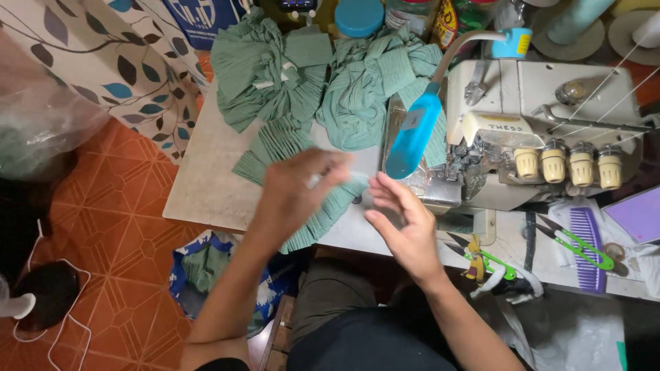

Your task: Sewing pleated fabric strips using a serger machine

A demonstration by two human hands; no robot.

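Orange tiled floor [130,227] on the left, pale worktable [206,185] on the right, cream overlock sewing machine [543,137] at the far side with four thread knobs along its front. Heaps of green pleated fabric [309,82] piled across the tabletop, one pleated strip [313,213] trailing down over the near edge. Left hand [295,189] blurred, fingers curled over that strip, pinching something pale at the fingertips; exact grip impossible to tell through the blur. Right hand [405,220] just beside it, half open, fingers spread and slightly bent, thumb and forefinger reaching toward the same pale bit, hovering near the machine's presser area. Blue lamp head [412,134] on a bent neck directly above the hands. Green-handled thread snips [577,244] and a purple comb [590,251] lying well off to the right.
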